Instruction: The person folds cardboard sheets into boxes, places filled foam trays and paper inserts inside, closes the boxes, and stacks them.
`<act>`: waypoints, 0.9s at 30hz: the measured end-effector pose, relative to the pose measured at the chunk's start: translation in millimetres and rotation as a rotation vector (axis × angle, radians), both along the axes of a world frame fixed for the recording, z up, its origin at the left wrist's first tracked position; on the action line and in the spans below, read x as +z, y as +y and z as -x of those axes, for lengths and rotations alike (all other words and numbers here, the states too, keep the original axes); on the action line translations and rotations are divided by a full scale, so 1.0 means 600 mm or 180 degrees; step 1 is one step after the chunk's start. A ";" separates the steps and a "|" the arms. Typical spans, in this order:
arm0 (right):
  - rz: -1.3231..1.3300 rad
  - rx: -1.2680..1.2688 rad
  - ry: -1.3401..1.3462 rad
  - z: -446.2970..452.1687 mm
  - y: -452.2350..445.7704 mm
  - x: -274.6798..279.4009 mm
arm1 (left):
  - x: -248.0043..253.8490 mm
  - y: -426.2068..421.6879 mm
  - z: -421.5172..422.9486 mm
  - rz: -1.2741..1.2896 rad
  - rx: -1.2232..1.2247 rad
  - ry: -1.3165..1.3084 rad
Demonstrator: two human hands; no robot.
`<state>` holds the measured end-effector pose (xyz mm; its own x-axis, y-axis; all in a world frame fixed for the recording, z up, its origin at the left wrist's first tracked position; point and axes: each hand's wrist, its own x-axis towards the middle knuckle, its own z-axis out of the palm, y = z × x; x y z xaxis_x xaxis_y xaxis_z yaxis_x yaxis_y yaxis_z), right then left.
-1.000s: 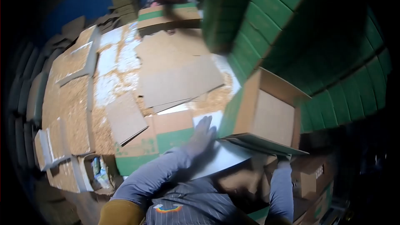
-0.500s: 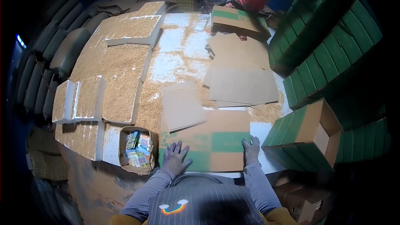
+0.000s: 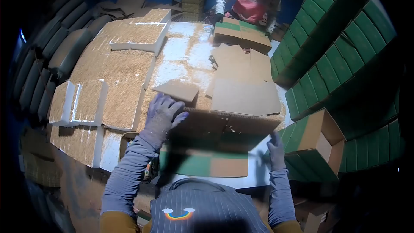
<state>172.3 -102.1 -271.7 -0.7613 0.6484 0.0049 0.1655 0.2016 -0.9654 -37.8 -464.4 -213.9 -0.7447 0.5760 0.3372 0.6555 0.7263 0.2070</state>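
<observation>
A flat folded cardboard carton point(image 3: 224, 125), brown inside, is tilted up before me. My left hand point(image 3: 163, 118), in a greyish glove, grips its upper left edge, the thumb on the near side. My right hand point(image 3: 276, 153), also gloved, is just beyond the carton's right corner with fingers apart; whether a fingertip touches it I cannot tell. Beneath the raised carton lies another flat green-and-brown carton point(image 3: 228, 165). A loose cardboard sheet point(image 3: 179, 90) shows behind my left hand.
Cardboard sheets point(image 3: 246, 90) lie further back. Husk-covered white slabs point(image 3: 125, 82) fill the left side. An open carton point(image 3: 325, 146) and tall stacks of green boxes point(image 3: 340, 67) stand right. A co-worker point(image 3: 252, 0) handles a carton point(image 3: 241, 34) across the table.
My left hand has lifted the carton's left side off the pile and tilted it up. My right hand has shifted slightly right. The co-worker has straightened into view, hands at the far carton.
</observation>
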 end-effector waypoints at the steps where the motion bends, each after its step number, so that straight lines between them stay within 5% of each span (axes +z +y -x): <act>1: -0.0708 -0.0164 0.0311 0.003 -0.007 0.003 | 0.022 -0.003 -0.004 -0.0010 -0.0259 -0.0597; 2: -0.1448 -0.0418 0.0566 0.007 -0.014 0.005 | 0.033 -0.005 -0.007 -0.0156 -0.0268 -0.1049; 5: -0.3631 0.0524 0.0352 0.038 -0.082 0.071 | 0.053 -0.016 -0.017 -0.0439 -0.0272 -0.2414; 8: -0.4104 0.1061 0.0160 0.045 -0.091 0.047 | 0.046 -0.034 0.013 -0.0380 -0.0326 -0.3234; 11: -0.4165 0.0946 0.1118 -0.003 -0.079 0.002 | 0.041 -0.032 0.012 -0.0267 -0.0462 -0.2686; 12: -0.3893 0.1012 0.1149 0.001 -0.087 0.020 | 0.036 -0.030 0.007 0.0106 -0.0884 -0.1364; 15: -0.2688 0.1517 0.1586 0.047 -0.082 0.083 | 0.145 0.011 -0.067 0.1112 -0.0445 -0.1340; 17: -0.2532 0.2978 0.1780 0.080 -0.120 0.143 | 0.196 0.037 -0.101 0.1447 -0.1074 -0.1882; 18: -0.2977 0.3635 0.1044 0.091 -0.147 0.127 | 0.184 0.062 -0.115 0.1702 -0.1537 -0.1868; 19: -0.2539 0.3899 0.0770 0.094 -0.173 0.057 | 0.153 0.080 -0.125 0.1946 -0.1998 -0.1833; 21: -0.1212 0.4274 0.0161 0.103 -0.218 0.003 | -0.040 0.096 -0.123 -0.0051 -0.3023 -0.0303; 22: -0.1465 0.4332 -0.0268 0.097 -0.207 -0.038 | -0.045 0.102 -0.122 0.0663 -0.3040 -0.0517; 23: -0.1700 0.4362 -0.0707 0.091 -0.193 -0.078 | -0.047 0.103 -0.115 0.0498 -0.2905 0.0118; 25: -0.1954 0.4076 -0.0826 0.062 -0.166 0.011 | -0.060 0.102 -0.104 0.0127 -0.2558 0.1323; 26: -0.3416 0.3882 0.0328 0.043 -0.135 0.047 | -0.092 0.099 -0.090 -0.0081 -0.1604 0.1849; 27: -0.3525 0.3936 -0.0002 0.013 -0.109 0.060 | -0.131 0.108 -0.065 -0.0570 -0.0857 0.1556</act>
<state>164.4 -167.2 -235.5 -0.7799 -0.6256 0.0209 -0.6062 0.7466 -0.2739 1.2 -399.6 -292.7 -0.3137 0.6257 0.7142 0.8623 0.5026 -0.0616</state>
